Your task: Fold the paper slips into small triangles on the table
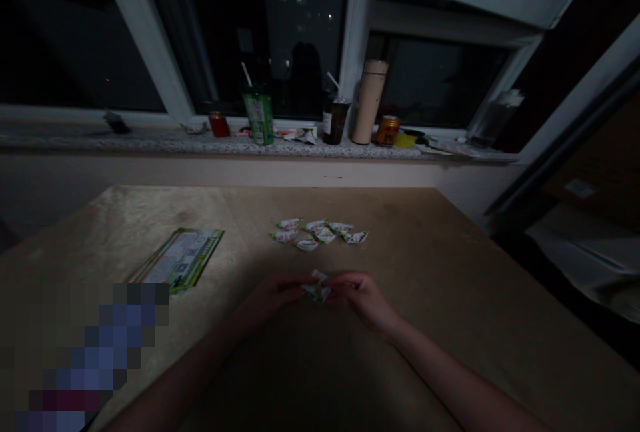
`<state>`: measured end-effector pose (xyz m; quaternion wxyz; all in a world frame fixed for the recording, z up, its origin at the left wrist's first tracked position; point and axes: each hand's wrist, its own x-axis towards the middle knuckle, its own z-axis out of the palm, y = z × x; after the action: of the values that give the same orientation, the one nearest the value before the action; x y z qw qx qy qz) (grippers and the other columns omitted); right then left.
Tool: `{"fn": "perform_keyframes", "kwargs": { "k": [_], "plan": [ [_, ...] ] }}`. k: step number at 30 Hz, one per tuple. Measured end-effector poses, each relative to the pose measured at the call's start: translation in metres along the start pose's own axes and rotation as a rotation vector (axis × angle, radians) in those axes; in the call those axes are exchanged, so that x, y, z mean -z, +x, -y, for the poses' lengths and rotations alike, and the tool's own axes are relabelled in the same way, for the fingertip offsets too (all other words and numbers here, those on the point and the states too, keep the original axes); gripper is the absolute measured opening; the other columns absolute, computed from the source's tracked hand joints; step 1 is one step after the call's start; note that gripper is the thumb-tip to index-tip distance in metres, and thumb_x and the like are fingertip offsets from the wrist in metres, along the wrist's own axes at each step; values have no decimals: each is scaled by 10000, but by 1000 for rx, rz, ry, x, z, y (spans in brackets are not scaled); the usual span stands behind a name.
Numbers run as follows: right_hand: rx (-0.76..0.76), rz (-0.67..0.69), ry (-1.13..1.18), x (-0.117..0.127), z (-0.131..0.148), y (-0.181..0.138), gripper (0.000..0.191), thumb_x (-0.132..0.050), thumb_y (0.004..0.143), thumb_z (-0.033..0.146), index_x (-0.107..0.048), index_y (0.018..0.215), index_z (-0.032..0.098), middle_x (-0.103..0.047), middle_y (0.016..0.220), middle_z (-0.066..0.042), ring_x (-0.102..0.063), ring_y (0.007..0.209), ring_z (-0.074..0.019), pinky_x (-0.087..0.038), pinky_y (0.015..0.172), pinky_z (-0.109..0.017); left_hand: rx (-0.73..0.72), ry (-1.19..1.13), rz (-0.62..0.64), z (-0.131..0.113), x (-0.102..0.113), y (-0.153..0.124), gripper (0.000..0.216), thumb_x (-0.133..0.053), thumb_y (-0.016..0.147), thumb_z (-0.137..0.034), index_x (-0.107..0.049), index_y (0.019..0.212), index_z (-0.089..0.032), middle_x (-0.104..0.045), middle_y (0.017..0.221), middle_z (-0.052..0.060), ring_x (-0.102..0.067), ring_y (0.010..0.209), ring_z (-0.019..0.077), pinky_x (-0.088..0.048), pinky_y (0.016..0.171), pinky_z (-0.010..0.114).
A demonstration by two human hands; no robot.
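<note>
Low over the middle of the table (400, 245), my left hand (273, 295) and my right hand (363, 295) pinch a small folded paper piece (317, 287) between them, white with green printing. The fingers of each hand are closed on one side of it. Just beyond lie several similar folded paper pieces (325, 235) in a loose cluster, pointed at the ends. To the left rests a stack of printed leaflets (193, 259), green and white, slightly fanned out. Dim light blurs the fine folds.
A blurred-out patch (105, 352) covers the lower left. Along the windowsill (295, 147) stand a green cup (259, 115), a dark cup with a straw (335, 119), a tall pink flask (370, 102), an orange can (387, 132) and a red jar (219, 125).
</note>
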<state>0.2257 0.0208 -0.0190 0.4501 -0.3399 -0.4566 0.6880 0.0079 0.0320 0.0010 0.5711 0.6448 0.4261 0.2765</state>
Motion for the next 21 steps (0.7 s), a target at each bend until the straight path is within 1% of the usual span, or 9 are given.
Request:
{"fn": "perform_keyframes", "kwargs": {
  "k": [5,9,12,14,16,18,20,21],
  "plan": [
    [-25,1,-19,-2,2,-2,170,-711,670,264,-751,816,187,-722,763,-38,-659,704,-152,-509,713,-279,7,2,-10,2,1,0,340,-607,745,-309,-696,1067,-251,-701,1072,1,-610,1012,250,-392,929,383],
    [-14,-13,-70,-1,1,-1,154,-683,656,233,-742,790,184,-716,730,-26,-649,652,-145,-497,673,-269,24,-24,-12,-1,-1,-1,367,-598,705,-278,-706,1053,-226,-713,1035,6,-627,974,255,-424,891,367],
    [1,-12,-94,0,0,-1,143,-659,679,251,-719,778,167,-710,730,-30,-652,662,-150,-493,667,-269,21,-4,-42,-4,-7,-1,319,-603,727,-327,-723,998,-208,-728,979,18,-644,934,259,-454,846,361],
    [4,-4,-127,-2,1,-1,147,-691,668,273,-679,761,159,-697,712,-22,-652,656,-150,-493,657,-266,16,26,-86,-5,-12,0,296,-624,737,-359,-727,958,-192,-733,952,33,-652,926,261,-462,840,360],
    [11,-29,-148,-6,1,-1,244,-759,610,280,-596,755,172,-675,680,6,-645,621,-143,-488,615,-249,3,13,-118,-6,-17,1,324,-640,740,-361,-703,1002,-181,-724,991,47,-652,947,256,-469,848,353],
    [14,-66,-126,-11,1,0,411,-806,553,283,-486,799,202,-664,678,34,-642,601,-140,-482,570,-232,-11,-49,-129,-6,-20,1,395,-654,739,-352,-652,1089,-169,-711,1040,64,-654,959,249,-481,845,347],
    [-4,-62,-100,-14,0,0,542,-825,527,288,-403,861,228,-671,710,41,-645,607,-143,-481,552,-227,-13,-114,-137,-7,-21,1,490,-679,726,-334,-585,1174,-159,-709,1043,78,-666,936,247,-499,822,349],
    [-16,-51,-115,-15,-1,0,577,-828,523,294,-385,887,234,-671,715,44,-641,601,-142,-477,540,-223,-9,-135,-142,-7,-22,1,536,-688,719,-324,-551,1209,-154,-713,1030,82,-673,917,247,-507,809,354]
  ]
}}
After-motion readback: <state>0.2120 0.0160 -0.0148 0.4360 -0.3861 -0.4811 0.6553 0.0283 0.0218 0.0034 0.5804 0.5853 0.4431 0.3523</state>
